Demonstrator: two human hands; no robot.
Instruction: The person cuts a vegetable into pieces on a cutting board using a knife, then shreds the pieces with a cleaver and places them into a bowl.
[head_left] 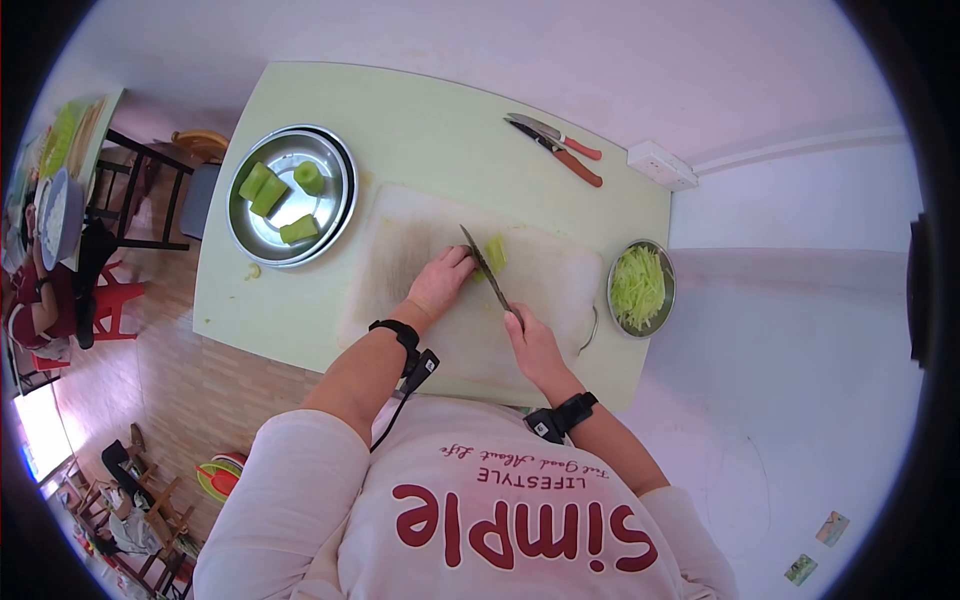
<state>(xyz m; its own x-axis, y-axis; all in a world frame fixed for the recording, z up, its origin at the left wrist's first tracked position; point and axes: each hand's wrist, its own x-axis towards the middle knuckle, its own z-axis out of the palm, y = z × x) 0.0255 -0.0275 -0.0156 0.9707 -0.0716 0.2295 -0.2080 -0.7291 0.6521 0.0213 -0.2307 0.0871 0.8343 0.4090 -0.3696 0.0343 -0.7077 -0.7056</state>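
My right hand [535,345] is wrapped round the handle of a kitchen knife [486,265], whose dark blade slants up and to the left over a white cutting board [420,215]. Fingers curled, my left hand [440,285] presses down on the board just left of the blade, on a green vegetable piece mostly hidden by the fingers and the knife. Thin pale-green slices [496,252] lie against the blade's right side. Each wrist wears a black strap with a small device.
A steel bowl [235,225] with several green vegetable chunks stands left of the board. To the right, a smaller steel bowl [670,290] holds green shreds. Two knives [572,160] lie near the back edge, by a white socket box [660,165]. Another person [45,300] is at far left.
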